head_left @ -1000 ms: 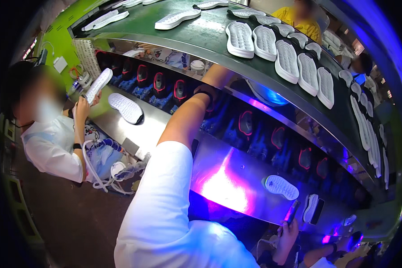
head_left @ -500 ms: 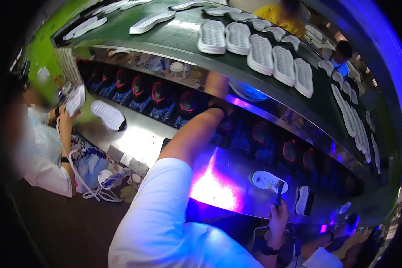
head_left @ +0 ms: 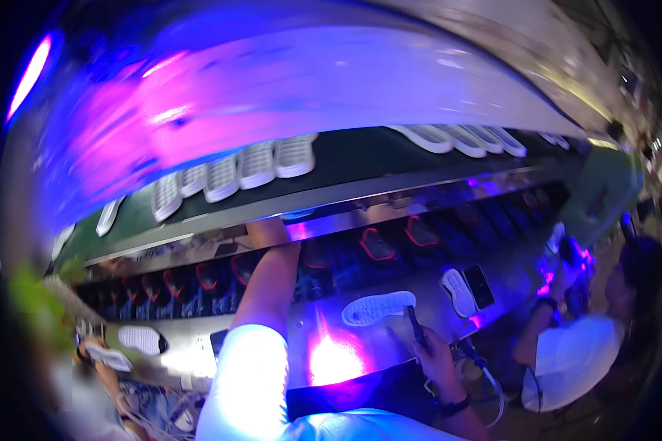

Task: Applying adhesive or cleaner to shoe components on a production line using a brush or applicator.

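Observation:
My left arm [head_left: 268, 287] stretches forward into the dark row under the conveyor. The left hand is lost in shadow and blur there, so its fingers do not show. In my right hand [head_left: 437, 358] is a dark-handled brush [head_left: 418, 329], its tip at the right end of a white shoe sole [head_left: 375, 309]. That sole lies flat on the metal bench [head_left: 301, 338]. Further right, another white sole [head_left: 459, 292] rests beside a black phone-like slab [head_left: 479, 285].
Above the bench runs a green conveyor [head_left: 346, 158] carrying several white soles [head_left: 257, 163]. Dark shoe uppers with red edging [head_left: 377, 244] line the shelf below it. A co-worker's hand at the left holds a sole [head_left: 108, 358]; another person [head_left: 574, 360] sits at the right.
My view has swung, bringing a purple-lit surface into the upper part and shifting the bench soles leftward. The brush remains in my right hand by the sole; my left arm still reaches forward.

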Tool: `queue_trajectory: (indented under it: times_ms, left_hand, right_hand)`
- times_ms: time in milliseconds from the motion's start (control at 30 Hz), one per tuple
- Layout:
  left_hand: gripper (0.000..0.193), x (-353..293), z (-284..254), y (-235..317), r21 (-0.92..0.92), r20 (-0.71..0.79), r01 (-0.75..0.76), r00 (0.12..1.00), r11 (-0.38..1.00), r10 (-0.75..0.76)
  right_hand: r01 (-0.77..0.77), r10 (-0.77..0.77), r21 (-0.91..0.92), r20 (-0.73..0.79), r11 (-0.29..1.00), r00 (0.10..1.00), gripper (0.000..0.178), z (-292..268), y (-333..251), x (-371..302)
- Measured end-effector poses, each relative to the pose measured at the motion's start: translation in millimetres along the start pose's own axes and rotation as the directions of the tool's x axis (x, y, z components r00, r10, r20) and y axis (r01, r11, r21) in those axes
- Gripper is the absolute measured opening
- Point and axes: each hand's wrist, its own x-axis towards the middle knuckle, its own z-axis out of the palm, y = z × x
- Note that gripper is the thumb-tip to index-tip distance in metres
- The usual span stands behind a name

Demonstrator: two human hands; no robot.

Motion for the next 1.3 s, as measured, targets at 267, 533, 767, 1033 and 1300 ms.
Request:
queue_trajectory:
  times_ms: [267,533,767,1033,1300]
  left_hand:
    - [0.047,-49,7,12,-0.351,0.499,0.412,0.842,0.841,-0.204]
    - [0.032,-264,-53,24,-0.963,0.268,0.268,0.958,-0.008,-0.102]
    - [0.075,-373,-55,70,-0.672,-0.281,-0.222,0.959,0.707,0.033]
    - [0.074,-479,-16,83,-0.162,-0.297,-0.460,0.866,0.873,0.402]
    - [0.064,-495,-1,71,-0.074,-0.249,-0.526,0.832,0.847,0.496]
  right_hand:
    - [-0.005,0.004,0.126,0.007,0.992,1.000,0.040,-16,8,-14]
    - [0.254,-0.247,-0.039,0.134,0.966,0.960,0.046,12,6,1]
    - [0.286,-0.288,0.047,0.260,0.957,0.922,0.042,54,-8,-8]
    - [0.125,-0.090,-0.053,0.438,0.991,0.895,0.042,91,0,-14]
    - [0.229,-0.135,-0.135,0.493,0.964,0.860,0.041,102,16,-12]
